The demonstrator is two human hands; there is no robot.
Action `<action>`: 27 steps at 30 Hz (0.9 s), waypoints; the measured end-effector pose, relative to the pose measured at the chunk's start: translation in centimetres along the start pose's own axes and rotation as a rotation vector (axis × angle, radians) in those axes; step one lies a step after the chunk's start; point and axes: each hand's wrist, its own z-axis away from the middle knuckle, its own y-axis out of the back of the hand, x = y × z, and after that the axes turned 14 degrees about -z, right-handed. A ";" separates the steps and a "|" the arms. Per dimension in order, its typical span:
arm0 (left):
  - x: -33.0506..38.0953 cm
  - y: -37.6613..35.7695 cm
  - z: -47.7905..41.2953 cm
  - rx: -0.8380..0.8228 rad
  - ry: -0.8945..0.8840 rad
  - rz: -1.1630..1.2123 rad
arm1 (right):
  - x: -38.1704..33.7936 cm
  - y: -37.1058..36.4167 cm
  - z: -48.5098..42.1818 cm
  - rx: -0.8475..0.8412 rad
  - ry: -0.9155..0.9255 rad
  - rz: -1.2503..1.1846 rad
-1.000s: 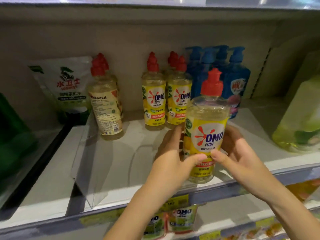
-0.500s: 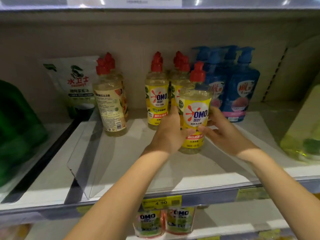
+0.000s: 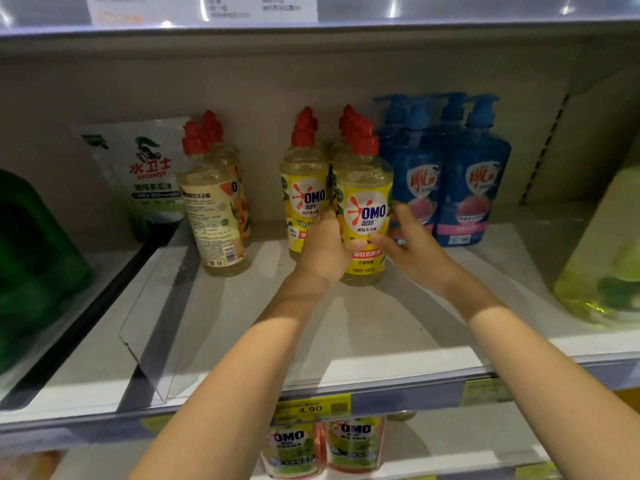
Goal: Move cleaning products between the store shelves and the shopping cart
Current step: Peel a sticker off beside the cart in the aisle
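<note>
Green jug (image 3: 31,265) (left edge) is blurred, cropped

The white shelf (image 3: 512,278) is carrying a full row: a white pouch (image 3: 149,174) is leaning at the back left, pale bottles (image 3: 214,220) are standing beside it, OMO bottles (image 3: 304,199) are sitting mid-shelf with the front OMO bottle (image 3: 367,209) just ahead, and blue pump bottles (image 3: 471,188) are standing just beside those. A clear divider (image 3: 156,323) is running front to back on the left.
</note>
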 end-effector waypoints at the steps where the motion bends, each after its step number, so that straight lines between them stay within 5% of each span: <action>1: 0.0 -0.1 -0.1 0.003 0.000 0.007 | 0.1 0.0 0.0 0.002 0.001 0.006; 9: -0.1 -0.7 -0.1 0.033 0.009 -0.021 | -0.3 -0.2 0.1 0.000 -0.022 -0.024; 16: 0.9 2.3 7.3 -0.011 0.030 0.288 | -1.6 -0.5 5.4 0.201 0.226 0.136; 19: 1.0 3.9 12.6 0.092 0.056 0.442 | -2.5 -1.8 9.0 0.097 0.278 -0.054; 27: -3.0 6.1 27.0 0.363 0.289 0.594 | -5.0 -8.1 16.7 -0.314 0.072 -0.602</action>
